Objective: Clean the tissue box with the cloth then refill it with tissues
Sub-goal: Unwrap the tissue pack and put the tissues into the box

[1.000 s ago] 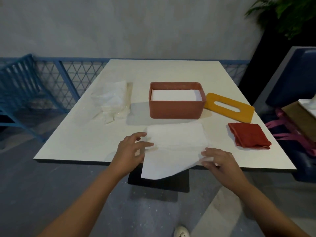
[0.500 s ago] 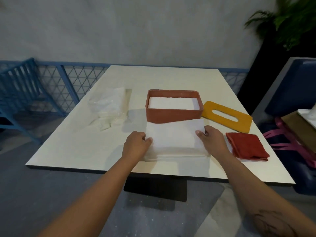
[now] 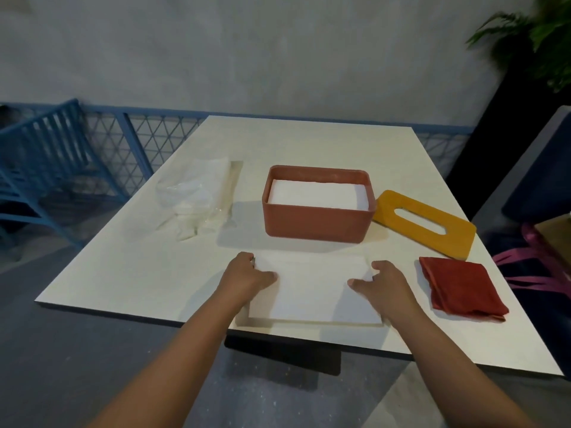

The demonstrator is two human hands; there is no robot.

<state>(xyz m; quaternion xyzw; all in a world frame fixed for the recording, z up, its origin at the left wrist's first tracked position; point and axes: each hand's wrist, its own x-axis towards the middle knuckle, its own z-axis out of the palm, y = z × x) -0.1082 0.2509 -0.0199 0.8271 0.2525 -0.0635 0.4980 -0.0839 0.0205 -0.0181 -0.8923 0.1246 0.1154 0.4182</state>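
left hand (image 3: 247, 278): palm down on the left edge of the folded tissue sheet (image 3: 312, 291), fingers together, tips on the paper, flat rather than pinching.
right hand (image 3: 384, 285): palm down on the sheet's right edge, fingers slightly spread, thumb out toward the sheet's far corner; flat press, no pinch visible.
folded tissue sheet: white, lies flat on the worktop (image 3: 129, 273) at the near edge, between both hands, just in front of the tissue box (image 3: 318, 222) but apart from it.
tissue box: terracotta, open top, mid-worktop, upright. White tissues (image 3: 315, 196) inside, stack sits a little below the rim.
lid (image 3: 425, 227): yellow, slotted, off the box, lying on the worktop right of the box, its left end close against the box's right wall; contact unclear.
cloth (image 3: 460, 288): red, folded, near right corner of the worktop, just beside the right hand, not touching it.
plastic wrapper (image 3: 197, 196): clear, crumpled, some white tissue in it, left of the box, well apart from the hands.
path between sheet and box: bare worktop only.
surroundings: blue metal railing (image 3: 102, 143) past the worktop on the left, grey wall behind, plant (image 3: 537, 35) top right, blue seat (image 3: 540, 186) with pink straps (image 3: 531, 270) at right.
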